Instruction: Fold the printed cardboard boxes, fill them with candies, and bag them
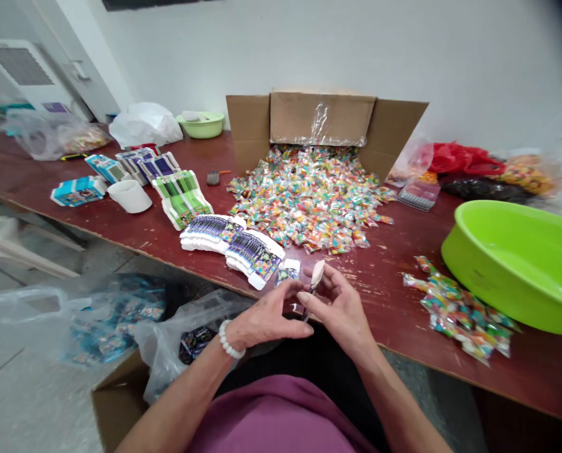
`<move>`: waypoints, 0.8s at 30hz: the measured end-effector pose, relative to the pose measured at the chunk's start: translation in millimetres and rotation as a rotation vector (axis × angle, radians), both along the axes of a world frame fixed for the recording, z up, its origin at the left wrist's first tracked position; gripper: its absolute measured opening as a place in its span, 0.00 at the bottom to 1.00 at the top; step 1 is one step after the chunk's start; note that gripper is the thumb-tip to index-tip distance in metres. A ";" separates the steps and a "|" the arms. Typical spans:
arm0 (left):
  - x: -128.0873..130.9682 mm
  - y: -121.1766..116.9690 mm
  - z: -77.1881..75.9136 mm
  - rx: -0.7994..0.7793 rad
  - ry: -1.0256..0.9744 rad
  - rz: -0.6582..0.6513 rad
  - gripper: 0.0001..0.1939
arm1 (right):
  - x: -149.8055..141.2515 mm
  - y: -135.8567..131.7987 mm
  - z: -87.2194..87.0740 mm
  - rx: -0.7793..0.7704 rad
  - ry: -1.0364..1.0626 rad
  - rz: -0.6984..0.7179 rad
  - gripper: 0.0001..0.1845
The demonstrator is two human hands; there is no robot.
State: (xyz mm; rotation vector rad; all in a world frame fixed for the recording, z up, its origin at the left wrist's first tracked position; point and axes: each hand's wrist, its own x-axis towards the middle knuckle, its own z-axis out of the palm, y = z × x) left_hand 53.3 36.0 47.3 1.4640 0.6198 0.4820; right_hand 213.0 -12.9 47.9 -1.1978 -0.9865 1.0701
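Over the near table edge, a small folding carton [317, 275] with a white flap is seen nearly edge-on between my two hands. My right hand [342, 305] grips it between thumb and fingers. My left hand [272, 318], with a white bead bracelet at the wrist, curls its fingers and thumb around the carton's other side. Part of the carton is hidden by the fingers. Just beyond my left hand, a flat purple carton [288, 272] lies on the table beside fanned stacks of similar flattened cartons [255, 255].
Wrapped candies [309, 195] spill from a tipped cardboard box [323, 116]. At right, a smaller candy pile [464, 311] lies beside a green basin [512, 270]. Green cartons [181, 198] and a white tape roll [130, 195] are at left. Below the edge sit plastic bags [168, 340].
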 end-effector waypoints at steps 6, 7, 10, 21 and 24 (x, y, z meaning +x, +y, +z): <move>14.1 -7.0 -4.9 -0.127 -0.108 0.088 0.44 | -11.7 -5.9 -5.3 0.032 -0.114 -0.044 0.31; 16.5 -8.0 -7.5 -0.075 -0.105 0.133 0.43 | -13.0 -6.8 -5.9 0.041 -0.125 -0.046 0.32; 21.2 -12.7 -12.8 -0.006 -0.146 0.259 0.42 | -15.8 -8.5 -5.0 0.043 -0.109 -0.025 0.32; 22.2 -30.2 -6.1 -0.336 -0.217 0.340 0.24 | -8.5 -9.1 -9.1 -0.063 0.108 -0.064 0.17; 18.1 -30.7 -9.4 -0.229 -0.165 0.393 0.25 | -6.7 -10.5 -9.4 -0.049 0.105 -0.067 0.15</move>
